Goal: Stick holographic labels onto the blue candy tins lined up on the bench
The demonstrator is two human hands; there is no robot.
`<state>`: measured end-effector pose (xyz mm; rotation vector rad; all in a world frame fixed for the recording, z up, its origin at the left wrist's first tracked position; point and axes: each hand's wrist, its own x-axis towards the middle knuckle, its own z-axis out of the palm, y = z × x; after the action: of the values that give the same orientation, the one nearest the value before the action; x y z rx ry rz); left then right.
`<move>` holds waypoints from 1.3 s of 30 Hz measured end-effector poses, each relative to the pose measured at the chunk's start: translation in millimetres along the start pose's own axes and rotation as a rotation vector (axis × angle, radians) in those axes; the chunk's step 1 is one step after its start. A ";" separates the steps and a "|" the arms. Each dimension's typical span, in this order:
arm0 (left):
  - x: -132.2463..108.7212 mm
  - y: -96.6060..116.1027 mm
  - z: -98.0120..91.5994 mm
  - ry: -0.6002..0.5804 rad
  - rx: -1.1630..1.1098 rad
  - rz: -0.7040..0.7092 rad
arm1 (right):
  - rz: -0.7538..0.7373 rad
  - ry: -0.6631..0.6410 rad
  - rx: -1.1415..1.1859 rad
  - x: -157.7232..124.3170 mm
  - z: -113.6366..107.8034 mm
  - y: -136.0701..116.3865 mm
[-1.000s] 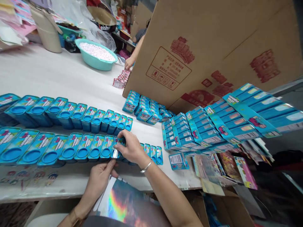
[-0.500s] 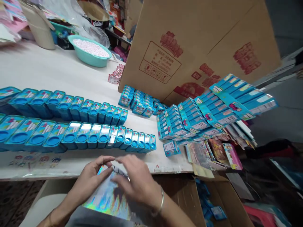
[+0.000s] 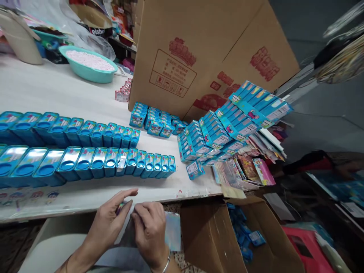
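A tall carton point(image 3: 216, 41) stood behind stacked packs point(image 3: 224, 132), a basin point(image 3: 98, 77) to its left. Below the edge of the bench point(image 3: 159, 191), an open box point(image 3: 204, 231) sat near the right hand point(image 3: 150, 229). Blue tins point(image 3: 98, 163) stood in two rows, one bearing a pale strip point(image 3: 122, 163). The sheet point(image 3: 173, 232), shiny and iridescent, showed just beside the right hand's curled fingers, partly covered. The left hand's point(image 3: 108, 218) thumb and forefinger tips were parted; whether either grip held the sheet could not be told.

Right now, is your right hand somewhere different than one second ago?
Yes, back toward the person: the right hand was at the front row of blue tins; now it shows past the table's near edge.
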<state>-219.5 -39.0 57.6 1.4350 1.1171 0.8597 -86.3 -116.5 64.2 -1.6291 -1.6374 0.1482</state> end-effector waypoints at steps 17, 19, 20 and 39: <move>5.4 -26.5 -4.0 0.150 0.053 0.146 | 0.095 -0.052 0.211 12.5 16.3 2.9; 5.1 -26.3 -4.8 0.167 0.071 0.231 | 0.118 -0.039 0.232 12.8 18.7 2.4; 5.1 -26.0 -5.4 0.175 0.081 0.272 | 0.141 -0.038 0.245 13.5 19.8 1.9; 6.0 -33.9 -7.5 0.245 0.137 0.331 | -0.075 0.018 0.126 16.3 34.5 7.3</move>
<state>-230.8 -31.5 25.1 1.6914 1.1531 1.2393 -98.6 -85.6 44.0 -1.4692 -1.6394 0.1938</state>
